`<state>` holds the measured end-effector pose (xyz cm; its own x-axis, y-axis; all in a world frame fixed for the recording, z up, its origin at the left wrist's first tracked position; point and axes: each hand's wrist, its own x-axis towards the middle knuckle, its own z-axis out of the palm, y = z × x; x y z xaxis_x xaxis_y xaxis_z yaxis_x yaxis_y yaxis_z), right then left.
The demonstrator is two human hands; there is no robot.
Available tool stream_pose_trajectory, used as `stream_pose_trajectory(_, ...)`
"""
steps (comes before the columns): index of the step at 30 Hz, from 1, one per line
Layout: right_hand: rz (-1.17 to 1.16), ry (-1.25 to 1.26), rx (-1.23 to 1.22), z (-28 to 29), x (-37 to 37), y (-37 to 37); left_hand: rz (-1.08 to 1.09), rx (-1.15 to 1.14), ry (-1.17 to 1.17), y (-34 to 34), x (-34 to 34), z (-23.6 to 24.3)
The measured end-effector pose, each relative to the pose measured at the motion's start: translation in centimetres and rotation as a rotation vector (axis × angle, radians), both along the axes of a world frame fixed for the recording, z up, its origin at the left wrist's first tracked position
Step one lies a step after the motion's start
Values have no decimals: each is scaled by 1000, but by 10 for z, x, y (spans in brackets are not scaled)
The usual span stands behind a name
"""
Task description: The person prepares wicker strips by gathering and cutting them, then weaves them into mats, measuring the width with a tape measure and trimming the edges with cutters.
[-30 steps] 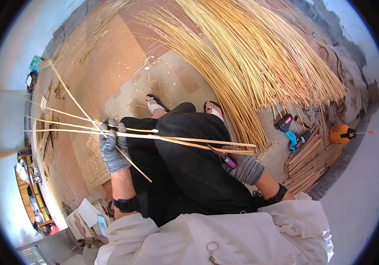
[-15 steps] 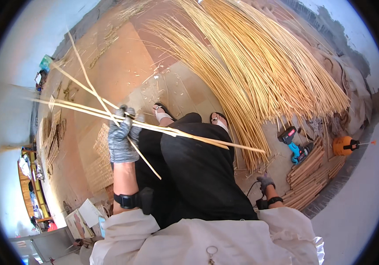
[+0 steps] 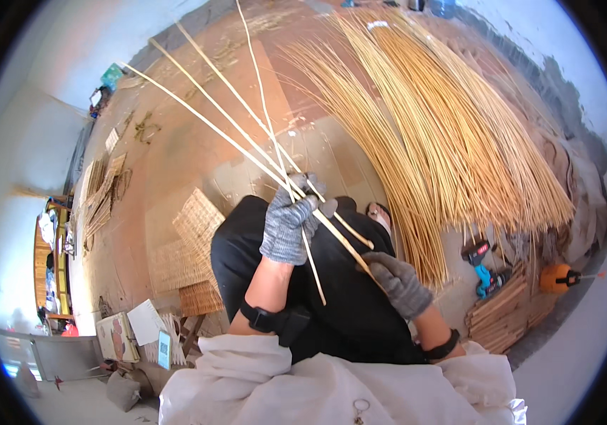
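Note:
Several long pale cane strips point(image 3: 215, 129) fan out over my lap. My left hand point(image 3: 291, 218), in a grey knit glove, is closed around them near their lower ends. One strip crosses the others, and its short end sticks out below the left hand. My right hand point(image 3: 401, 285), also gloved in grey, meets the lower end of the thicker cane beside my right thigh, its thumb and fingers closed on it. The very tip of that cane is hidden by the right hand.
A large spread of loose canes point(image 3: 452, 134) covers the floor ahead right. A blue cordless drill point(image 3: 486, 273), brown sticks point(image 3: 498, 312) and an orange spray bottle point(image 3: 558, 278) are at the right. Woven panels point(image 3: 201, 219) lie at the left, papers point(image 3: 146, 322) lower left.
My left hand has moved right and nearer with the canes, which now point more away from me. My right hand has come from the floor side up to the canes' lower end.

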<state>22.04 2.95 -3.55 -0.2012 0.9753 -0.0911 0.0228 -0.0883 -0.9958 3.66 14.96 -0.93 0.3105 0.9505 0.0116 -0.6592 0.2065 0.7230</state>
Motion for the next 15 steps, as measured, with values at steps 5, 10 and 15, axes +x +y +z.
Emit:
stream_pose_trajectory(5, 143, -138, 34, 21, -18, -5, -15, 8, 142, -22, -14, 13)
stream_pose_trajectory(10, 0, 333, -373, 28, -33, 5, 232, 81, 489, -28, -64, -11)
stream_pose_trajectory(15, -42, 1014, -457, -12, -51, 23, 407, 64, 522, -67, -129, 2)
